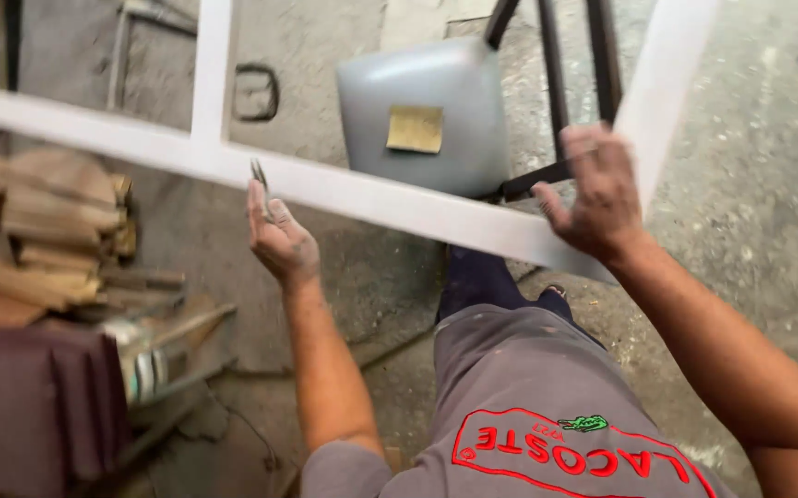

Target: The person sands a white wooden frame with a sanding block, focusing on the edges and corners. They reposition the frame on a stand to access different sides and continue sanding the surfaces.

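Note:
A white-painted wooden frame [371, 194] with several crossbars stretches across the view at a slant. My left hand [277, 235] rests against its lower rail and pinches a small thin metal tool [259, 173] between its fingers. My right hand [597, 198] grips the frame's lower right corner, where the rail meets the upright. Behind the frame stands a grey chair seat [436, 129] with a square of yellowish sandpaper [415, 128] lying on it.
Stacked wood offcuts [48, 231] and dark brown boards [30, 406] lie at the left on the rough concrete floor [768, 184]. Metal rods and tools [164, 360] lie beside them. The chair's dark metal legs [560, 83] rise behind the frame.

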